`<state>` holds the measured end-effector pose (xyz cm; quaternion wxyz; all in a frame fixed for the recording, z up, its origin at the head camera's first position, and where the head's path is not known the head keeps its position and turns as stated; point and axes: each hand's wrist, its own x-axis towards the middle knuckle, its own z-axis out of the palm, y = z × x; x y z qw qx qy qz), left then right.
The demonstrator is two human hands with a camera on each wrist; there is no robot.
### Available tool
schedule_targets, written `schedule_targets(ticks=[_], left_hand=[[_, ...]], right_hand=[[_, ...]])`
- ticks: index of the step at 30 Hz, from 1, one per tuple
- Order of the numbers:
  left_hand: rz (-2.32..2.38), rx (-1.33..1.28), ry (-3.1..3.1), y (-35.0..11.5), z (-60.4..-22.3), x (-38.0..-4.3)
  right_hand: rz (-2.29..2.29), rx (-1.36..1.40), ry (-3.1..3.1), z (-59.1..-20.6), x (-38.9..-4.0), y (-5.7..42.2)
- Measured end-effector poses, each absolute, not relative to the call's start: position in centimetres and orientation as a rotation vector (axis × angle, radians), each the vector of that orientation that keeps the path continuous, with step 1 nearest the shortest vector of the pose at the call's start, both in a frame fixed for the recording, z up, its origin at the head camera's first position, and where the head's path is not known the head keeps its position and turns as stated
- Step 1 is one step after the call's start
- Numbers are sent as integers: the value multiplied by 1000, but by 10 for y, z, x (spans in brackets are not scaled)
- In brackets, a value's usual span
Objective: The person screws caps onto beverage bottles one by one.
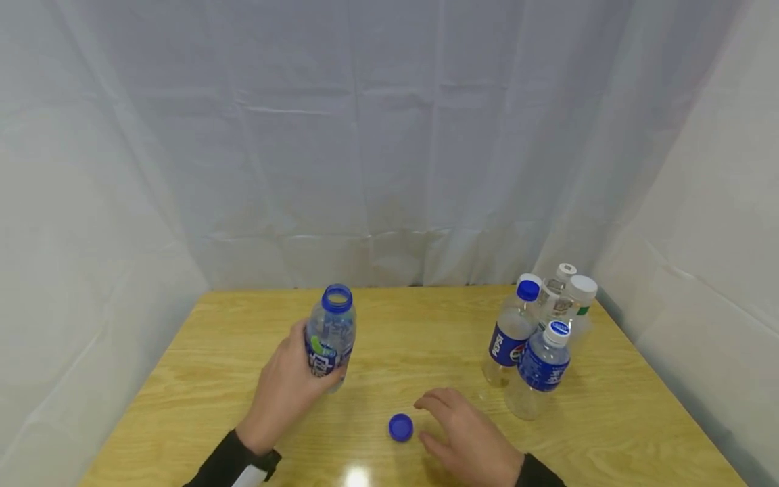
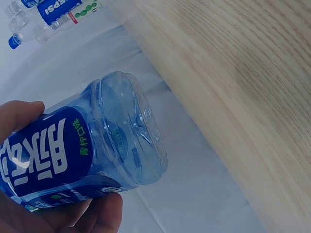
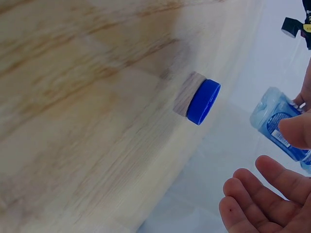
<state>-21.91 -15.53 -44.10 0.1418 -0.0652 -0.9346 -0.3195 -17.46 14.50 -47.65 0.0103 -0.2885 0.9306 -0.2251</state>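
My left hand (image 1: 291, 385) grips a clear blue plastic bottle (image 1: 331, 331) around its dark blue label, slightly tilted. The bottle's mouth is uncapped and shows a blue neck ring. In the left wrist view, the thumb and fingers wrap the bottle (image 2: 121, 131), its ribbed base pointing away from the hand. A blue bottle cap (image 1: 400, 427) lies on the table, also seen as a cap (image 3: 203, 102) in the right wrist view. Just right of the cap, my right hand (image 1: 465, 433) hovers with loosely bent, parted fingers and holds nothing.
At the table's right stand several capped bottles in a cluster: a Pepsi bottle (image 1: 510, 341) with a blue cap, a blue-labelled bottle (image 1: 544, 372) with a white cap, and others behind. The wooden table (image 1: 426, 331) is enclosed by white sheeting (image 1: 389, 135) at the back and sides.
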Motion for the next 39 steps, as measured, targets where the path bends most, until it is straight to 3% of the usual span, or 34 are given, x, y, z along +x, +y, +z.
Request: schedule_targets(ticks=[9, 39], left_hand=[[-854, -234, -2681, -152, -438, -197], [-626, -337, -2604, -151, -445, -152]], right_hand=[[-681, -777, 2879, -468, -180, 145], [-596, -981, 2881, -477, -187, 129]])
